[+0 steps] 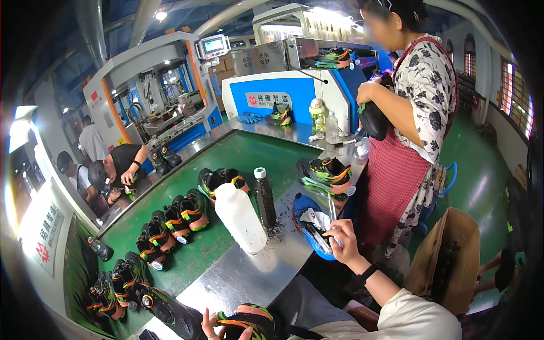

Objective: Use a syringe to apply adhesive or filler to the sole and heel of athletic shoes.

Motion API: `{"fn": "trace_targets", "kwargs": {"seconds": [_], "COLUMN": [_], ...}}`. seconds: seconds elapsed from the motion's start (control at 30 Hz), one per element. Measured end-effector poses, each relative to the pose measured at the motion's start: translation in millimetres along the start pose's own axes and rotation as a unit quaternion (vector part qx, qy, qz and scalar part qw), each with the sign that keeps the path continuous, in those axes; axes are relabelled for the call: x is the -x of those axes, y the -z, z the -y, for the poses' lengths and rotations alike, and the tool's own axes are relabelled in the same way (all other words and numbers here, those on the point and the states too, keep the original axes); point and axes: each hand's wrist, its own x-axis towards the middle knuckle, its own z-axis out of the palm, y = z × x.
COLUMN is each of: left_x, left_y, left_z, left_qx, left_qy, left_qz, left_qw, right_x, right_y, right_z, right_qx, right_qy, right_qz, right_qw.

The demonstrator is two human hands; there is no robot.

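Observation:
At the lower edge my left hand [212,327] is closed round a black sneaker [249,322] with an orange and green sole. My right hand [343,242] pinches a slim clear stick-like tool [331,208], its kind not plain, above a blue tray [306,205]. Crumpled white cloth [315,217] lies in that tray. Left of it stand a white plastic bottle [240,218] and a dark-filled bottle [264,198] with a white cap; black specks are scattered around their bases. Beyond the tray sits a pair of colourful sneakers [325,174].
Rows of black sneakers [178,216] line the green tabletop [249,150] to the left. A person in a red checked apron [394,187] stands at right, holding a black shoe [375,120]. An open cardboard box [445,260] is on the floor at right. Machines stand behind.

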Motion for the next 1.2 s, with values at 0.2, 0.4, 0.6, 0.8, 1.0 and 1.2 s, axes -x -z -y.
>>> {"fn": "trace_targets", "kwargs": {"seconds": [0.2,0.4,0.6,0.8,1.0,1.2], "left_x": [-17,-3,-19,-6,16,18], "left_y": [8,3,12,3,-1,-9], "left_z": [36,18,38,18,-2,-1], "left_qx": [-0.082,-0.089,-0.231,-0.286,-0.351,-0.363], "left_qy": [-0.026,-0.037,-0.329,-0.324,-0.293,-0.268], "left_qz": [0.056,0.001,0.067,-0.016,-0.099,-0.126], "left_qw": [0.995,0.995,0.913,0.902,0.884,0.884], "right_x": [0,-12,-7,15,22,22], "right_y": [-16,-35,4,27,39,28], "right_z": [-14,-19,3,21,42,48], "right_qx": [-0.019,-0.044,-0.104,-0.127,-0.214,-0.248], "right_qy": [-0.041,-0.106,-0.117,-0.146,-0.215,-0.280], "right_qz": [-0.109,-0.088,0.009,-0.013,-0.002,0.071], "right_qw": [0.993,0.989,0.988,0.981,0.953,0.925]}}
